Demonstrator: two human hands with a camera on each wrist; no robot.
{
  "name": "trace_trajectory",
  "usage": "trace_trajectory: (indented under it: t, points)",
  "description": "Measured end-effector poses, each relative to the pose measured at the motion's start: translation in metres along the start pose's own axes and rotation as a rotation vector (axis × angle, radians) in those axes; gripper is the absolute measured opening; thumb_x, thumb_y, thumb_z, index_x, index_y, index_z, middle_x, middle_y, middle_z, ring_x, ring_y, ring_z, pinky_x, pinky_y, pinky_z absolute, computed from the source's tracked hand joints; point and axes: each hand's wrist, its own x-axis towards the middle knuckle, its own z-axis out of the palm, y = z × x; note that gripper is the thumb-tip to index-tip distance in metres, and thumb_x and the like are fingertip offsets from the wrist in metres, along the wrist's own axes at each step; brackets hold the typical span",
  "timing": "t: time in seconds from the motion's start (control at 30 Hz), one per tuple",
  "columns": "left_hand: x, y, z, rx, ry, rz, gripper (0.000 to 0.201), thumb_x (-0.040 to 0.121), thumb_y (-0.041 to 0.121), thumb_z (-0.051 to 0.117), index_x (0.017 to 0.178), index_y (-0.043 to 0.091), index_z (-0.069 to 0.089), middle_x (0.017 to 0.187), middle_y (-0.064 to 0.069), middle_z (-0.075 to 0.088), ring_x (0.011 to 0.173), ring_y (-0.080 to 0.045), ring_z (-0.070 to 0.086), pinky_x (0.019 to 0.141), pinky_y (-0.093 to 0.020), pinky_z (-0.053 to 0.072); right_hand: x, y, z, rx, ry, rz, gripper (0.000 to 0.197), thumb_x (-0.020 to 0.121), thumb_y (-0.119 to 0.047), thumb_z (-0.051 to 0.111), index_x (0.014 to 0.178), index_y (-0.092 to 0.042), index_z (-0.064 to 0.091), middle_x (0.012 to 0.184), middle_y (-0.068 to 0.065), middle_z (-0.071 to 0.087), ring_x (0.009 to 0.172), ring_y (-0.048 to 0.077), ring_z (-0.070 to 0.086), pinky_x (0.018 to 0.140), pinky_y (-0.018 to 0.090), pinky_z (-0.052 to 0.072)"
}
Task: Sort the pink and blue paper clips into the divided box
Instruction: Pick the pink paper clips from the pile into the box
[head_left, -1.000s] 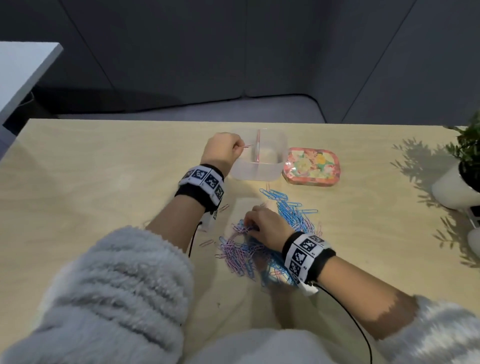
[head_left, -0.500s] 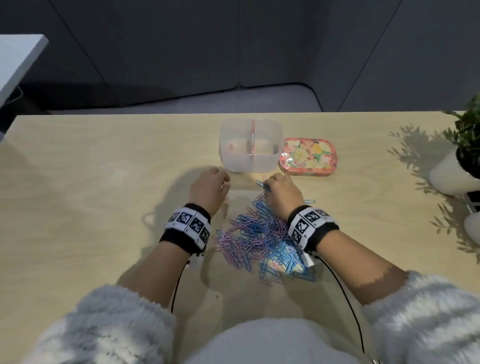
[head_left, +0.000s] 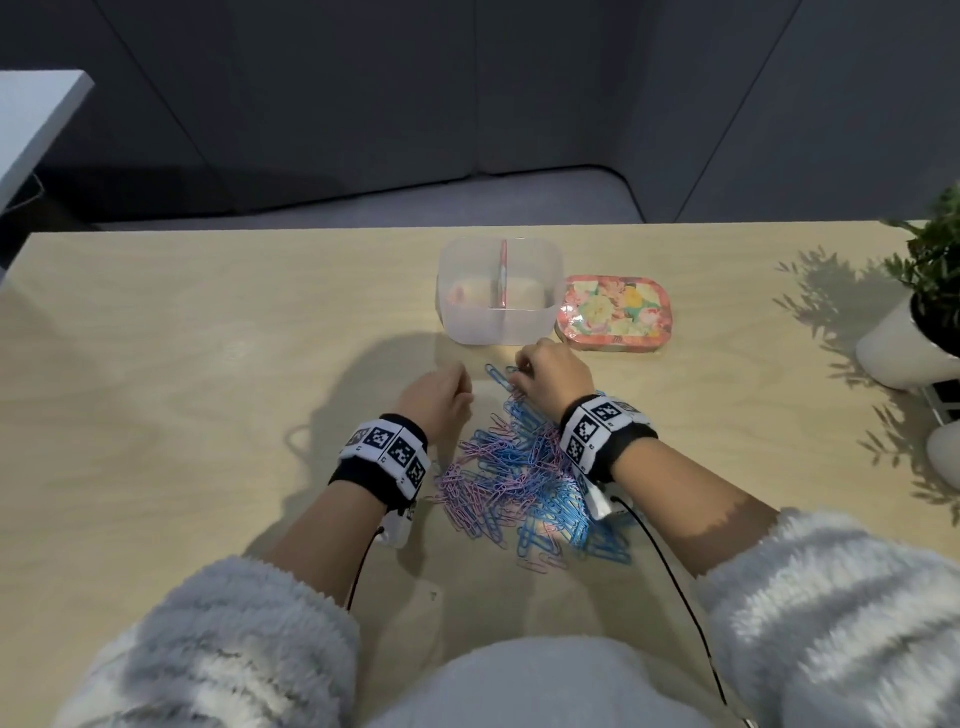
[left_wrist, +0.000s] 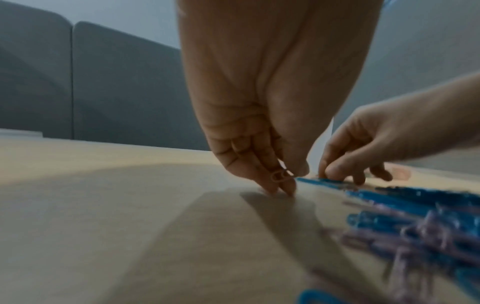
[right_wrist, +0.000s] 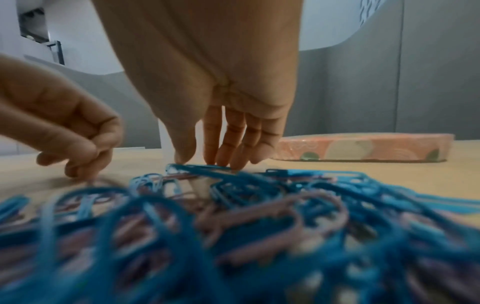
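The clear divided box (head_left: 500, 325) stands at the far middle of the table, with a pink divider and something pink in its left half. A mixed pile of pink and blue paper clips (head_left: 519, 475) lies in front of it. My left hand (head_left: 464, 388) is at the pile's far left edge with its fingertips on the table, and it pinches a pink paper clip (left_wrist: 280, 176). My right hand (head_left: 520, 375) is at the pile's far edge, its thumb and fingers pinching a blue paper clip (right_wrist: 197, 167) that lies on the table.
A flowered tin lid (head_left: 614, 314) lies flat just right of the box. A white plant pot (head_left: 904, 348) stands at the right table edge. Cables run from both wrist cameras back to my body. Bare tabletop (head_left: 182, 389) stretches to the left.
My left hand has come back from the box's left half to the table beside the pile. My right hand has moved from the pile's middle to its far edge.
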Motion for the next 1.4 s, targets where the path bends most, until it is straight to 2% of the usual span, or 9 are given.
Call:
trace_trajectory:
  t: [0.2, 0.33, 0.4, 0.5, 0.8, 0.9, 1.07, 1.27, 1.4]
  points:
    - [0.003, 0.019, 0.006, -0.328, -0.151, -0.085, 0.02, 0.092, 0.01, 0.045, 0.11, 0.005, 0.051, 0.089, -0.005, 0.056, 0.084, -0.02, 0.05, 0.076, -0.027, 0.036, -0.004, 0.011, 0.0, 0.047, -0.028, 0.109, 0.003, 0.083, -0.013, 0.059, 0.081, -0.011, 0.061, 0.095, 0.011, 0.064, 0.09, 0.031, 0.061, 0.073, 0.034, 0.046]
    - [0.002, 0.017, 0.011, -0.127, -0.155, 0.053, 0.02, 0.087, 0.02, 0.057, 0.103, 0.007, 0.055, 0.091, -0.007, 0.056, 0.08, -0.019, 0.05, 0.074, -0.028, 0.04, -0.01, 0.031, -0.008, 0.087, -0.027, 0.203, 0.012, 0.079, -0.006, 0.056, 0.081, -0.015, 0.064, 0.096, 0.009, 0.069, 0.091, 0.03, 0.063, 0.075, 0.032, 0.049]
    - [0.003, 0.016, 0.012, -0.057, -0.168, 0.129, 0.025, 0.084, 0.018, 0.062, 0.105, 0.006, 0.055, 0.103, -0.011, 0.056, 0.088, -0.02, 0.054, 0.08, -0.027, 0.042, -0.011, 0.03, -0.011, 0.108, -0.009, 0.088, 0.018, 0.081, -0.005, 0.056, 0.091, -0.014, 0.067, 0.102, 0.008, 0.068, 0.095, 0.028, 0.063, 0.083, 0.036, 0.051]
    - [0.005, 0.016, 0.012, 0.034, -0.166, 0.183, 0.027, 0.082, 0.017, 0.065, 0.104, 0.005, 0.056, 0.108, -0.012, 0.055, 0.096, -0.025, 0.057, 0.084, -0.032, 0.045, -0.011, 0.018, -0.01, 0.034, -0.139, -0.099, 0.017, 0.082, -0.014, 0.063, 0.098, -0.015, 0.068, 0.103, 0.007, 0.067, 0.096, 0.026, 0.061, 0.086, 0.037, 0.05]
    - [0.007, 0.025, 0.017, 0.342, -0.136, 0.276, 0.023, 0.09, 0.016, 0.05, 0.106, 0.001, 0.058, 0.11, -0.018, 0.054, 0.101, -0.033, 0.055, 0.083, -0.043, 0.044, -0.009, 0.012, 0.0, 0.042, -0.246, -0.038, 0.013, 0.082, -0.003, 0.052, 0.084, -0.006, 0.065, 0.098, 0.016, 0.065, 0.095, 0.031, 0.059, 0.078, 0.031, 0.043]
    - [0.004, 0.024, 0.016, 0.359, -0.114, 0.281, 0.024, 0.091, 0.018, 0.049, 0.106, 0.001, 0.057, 0.11, -0.017, 0.055, 0.102, -0.032, 0.055, 0.082, -0.042, 0.044, 0.0, 0.013, -0.004, 0.127, -0.159, 0.067, 0.015, 0.085, -0.007, 0.045, 0.078, -0.01, 0.058, 0.089, 0.013, 0.064, 0.086, 0.032, 0.06, 0.075, 0.035, 0.048]
    - [0.002, 0.024, 0.015, 0.337, -0.119, 0.28, 0.023, 0.092, 0.021, 0.052, 0.105, 0.003, 0.058, 0.11, -0.015, 0.056, 0.102, -0.032, 0.055, 0.084, -0.041, 0.044, 0.018, 0.012, -0.007, 0.242, 0.022, 0.228, 0.018, 0.086, -0.003, 0.053, 0.099, 0.001, 0.064, 0.107, 0.017, 0.064, 0.1, 0.032, 0.059, 0.087, 0.035, 0.046]
    - [0.003, 0.022, 0.014, 0.375, -0.147, 0.216, 0.02, 0.091, 0.01, 0.044, 0.099, -0.004, 0.057, 0.106, -0.021, 0.056, 0.096, -0.035, 0.059, 0.08, -0.042, 0.044, 0.026, 0.0, 0.0, 0.151, 0.062, 0.215, 0.013, 0.084, -0.007, 0.061, 0.09, 0.001, 0.068, 0.097, 0.019, 0.068, 0.093, 0.033, 0.062, 0.08, 0.036, 0.05]
    - [0.001, 0.014, 0.011, 0.342, -0.168, 0.157, 0.026, 0.091, 0.022, 0.05, 0.096, -0.003, 0.058, 0.106, -0.02, 0.057, 0.095, -0.036, 0.059, 0.082, -0.04, 0.044, 0.023, -0.002, 0.004, 0.099, 0.03, 0.172, 0.01, 0.082, -0.009, 0.061, 0.085, -0.005, 0.07, 0.092, 0.016, 0.068, 0.089, 0.034, 0.063, 0.075, 0.035, 0.052]
